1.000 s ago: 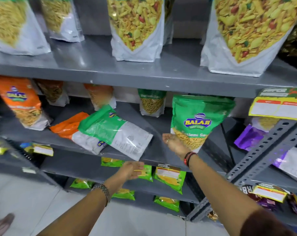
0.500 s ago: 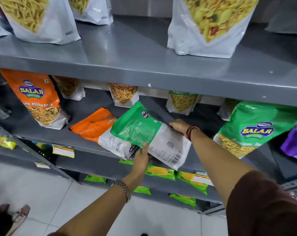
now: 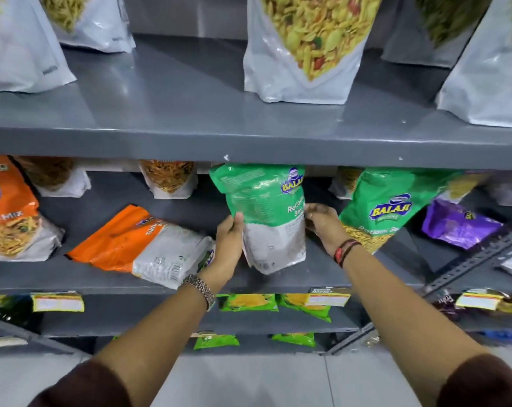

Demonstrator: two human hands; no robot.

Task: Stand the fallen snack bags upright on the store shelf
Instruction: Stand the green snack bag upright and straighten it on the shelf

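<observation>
Both hands up at the middle shelf [image 3: 72, 277], fingers clenched on the green snack bag [image 3: 263, 212]: left hand [image 3: 230, 242] wrapped round its left edge with the thumb across the front, right hand [image 3: 322, 223] pressed against its right edge with fingers [image 3: 310, 211] curled onto the face. Between the two sets of fingers, bag held nearly upright, green top tucked just under the lip of the upper shelf [image 3: 249, 148], white lower corner hanging just above the shelf surface, contact there hard to tell. Left of the left-hand fingers, just beside the wrist, orange snack bag [image 3: 137, 242] lying flat on its back, white bottom end toward the front edge. Further left, another orange bag [image 3: 8, 212] standing. Right of the right-hand fingers, just beside them, second green bag [image 3: 387, 210] standing with a lean, and beyond it a purple bag [image 3: 457, 224]. Behind the fingers, small bags along the back of the shelf. Metal watch [image 3: 200, 289] on the left wrist, red and black bands [image 3: 344, 251] on the right. Below, yellow price tags [image 3: 56, 301] on the shelf edge.
</observation>
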